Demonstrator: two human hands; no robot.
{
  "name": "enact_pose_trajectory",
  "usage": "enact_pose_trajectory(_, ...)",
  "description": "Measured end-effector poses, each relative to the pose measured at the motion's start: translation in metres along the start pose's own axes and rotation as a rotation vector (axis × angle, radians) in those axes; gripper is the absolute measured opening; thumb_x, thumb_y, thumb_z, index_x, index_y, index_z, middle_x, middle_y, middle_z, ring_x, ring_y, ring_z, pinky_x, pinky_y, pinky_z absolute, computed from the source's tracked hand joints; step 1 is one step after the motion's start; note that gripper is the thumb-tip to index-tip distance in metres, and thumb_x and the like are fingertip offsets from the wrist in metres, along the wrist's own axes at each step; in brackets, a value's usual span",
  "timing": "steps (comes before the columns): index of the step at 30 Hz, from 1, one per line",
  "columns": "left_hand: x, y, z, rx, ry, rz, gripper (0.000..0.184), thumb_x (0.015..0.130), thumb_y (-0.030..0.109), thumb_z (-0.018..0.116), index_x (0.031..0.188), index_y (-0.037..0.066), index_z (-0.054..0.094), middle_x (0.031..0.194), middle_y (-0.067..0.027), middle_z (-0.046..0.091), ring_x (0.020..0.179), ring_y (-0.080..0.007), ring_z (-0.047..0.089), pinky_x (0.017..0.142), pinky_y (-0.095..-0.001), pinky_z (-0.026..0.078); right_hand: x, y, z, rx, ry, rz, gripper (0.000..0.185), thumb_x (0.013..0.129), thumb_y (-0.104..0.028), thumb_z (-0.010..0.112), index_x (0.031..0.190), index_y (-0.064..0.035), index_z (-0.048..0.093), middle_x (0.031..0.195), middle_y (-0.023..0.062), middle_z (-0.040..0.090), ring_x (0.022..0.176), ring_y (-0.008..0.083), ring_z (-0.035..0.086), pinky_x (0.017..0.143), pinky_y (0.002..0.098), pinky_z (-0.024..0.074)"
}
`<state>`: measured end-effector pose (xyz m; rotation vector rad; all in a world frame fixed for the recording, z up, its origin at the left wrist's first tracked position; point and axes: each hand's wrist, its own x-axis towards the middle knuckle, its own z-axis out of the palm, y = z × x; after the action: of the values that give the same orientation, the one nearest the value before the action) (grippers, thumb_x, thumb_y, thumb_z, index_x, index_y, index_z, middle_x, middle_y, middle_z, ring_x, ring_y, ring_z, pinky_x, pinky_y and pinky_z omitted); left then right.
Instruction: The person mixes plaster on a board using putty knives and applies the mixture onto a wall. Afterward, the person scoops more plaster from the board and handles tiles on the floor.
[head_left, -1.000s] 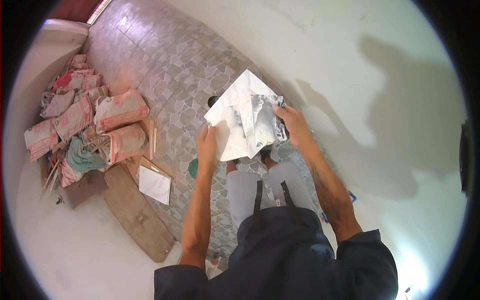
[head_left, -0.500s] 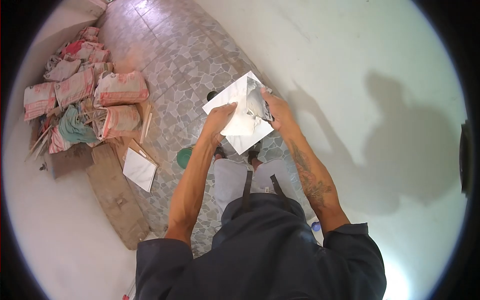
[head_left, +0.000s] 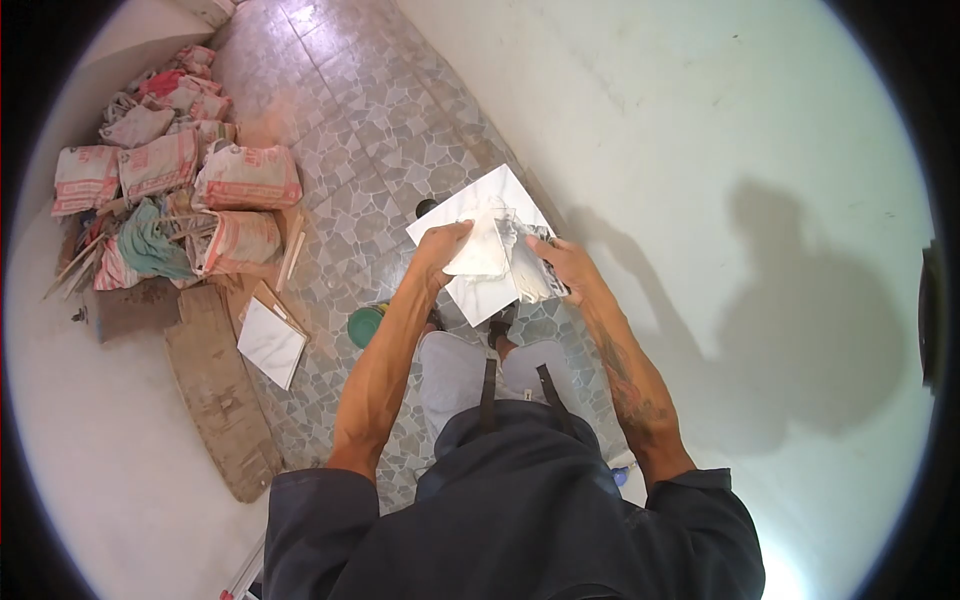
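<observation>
My left hand [head_left: 441,250] is closed, thumb on top, around a thin flat white scraper [head_left: 478,262] thickly smeared with white paste. In my right hand [head_left: 568,263] is a broad metal scraper [head_left: 533,270], grey and shiny where the paste leaves it bare. The two scrapers meet edge to edge, with paste between them. Behind them lies a square white marbled tile [head_left: 485,193]; what supports it is hidden. My fingers under both scrapers are out of sight.
Red-and-white sacks [head_left: 248,178] are heaped along the left wall. A wooden plank [head_left: 222,390] and loose tiles [head_left: 271,345] lie nearby on the stone-patterned floor [head_left: 390,130]. A green lid or container [head_left: 365,326] stands beside my left forearm. A pale wall [head_left: 680,130] rises at right.
My right hand has moved down with the metal scraper, which has turned and now shows more paste on its face. The left hand has barely shifted.
</observation>
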<state>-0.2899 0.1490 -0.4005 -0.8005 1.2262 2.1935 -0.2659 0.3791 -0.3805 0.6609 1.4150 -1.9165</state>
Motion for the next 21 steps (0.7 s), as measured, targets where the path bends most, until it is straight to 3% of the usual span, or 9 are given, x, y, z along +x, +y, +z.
enact_pose_trajectory(9,0.011,-0.003,-0.007,0.032,-0.02,-0.011,0.031,0.095,0.011,0.055,0.113,-0.014,0.053,0.1,-0.0192,0.066,0.079,-0.0249,0.07,0.07,-0.034,0.06,-0.02,0.009,-0.019,-0.042,-0.003,0.014,0.04,0.087,-0.029,0.072,0.108,0.0043,0.064,0.09,0.0072,0.068,0.071,0.0123,0.065,0.064,0.0286,0.0545)
enact_pose_trajectory(12,0.027,-0.001,-0.017,-0.032,-0.036,0.0,0.032,0.095,0.013,0.055,0.112,-0.014,0.054,0.097,-0.0185,0.066,0.075,-0.0238,0.069,0.066,-0.0339,0.059,-0.021,0.013,-0.035,-0.297,0.021,0.011,0.035,0.09,-0.023,0.068,0.11,0.0049,0.062,0.094,0.007,0.067,0.072,0.0126,0.066,0.064,0.0295,0.0552)
enact_pose_trajectory(18,0.02,0.018,-0.012,0.005,0.031,0.072,0.031,0.095,0.016,0.056,0.109,-0.011,0.055,0.092,-0.0162,0.066,0.072,-0.0223,0.068,0.062,-0.0337,0.058,-0.017,0.037,-0.065,0.142,0.041,-0.091,0.028,0.087,-0.013,0.069,0.107,0.005,0.063,0.097,0.0088,0.066,0.078,0.0137,0.064,0.067,0.0304,0.0546)
enact_pose_trajectory(21,0.014,0.016,-0.011,-0.024,0.055,0.079,0.03,0.095,0.016,0.056,0.108,-0.011,0.055,0.092,-0.0161,0.066,0.072,-0.022,0.068,0.062,-0.0334,0.058,-0.048,0.001,-0.033,0.235,0.015,-0.189,0.025,0.088,-0.011,0.067,0.106,0.0061,0.063,0.096,0.0097,0.067,0.077,0.0142,0.064,0.068,0.0288,0.0532)
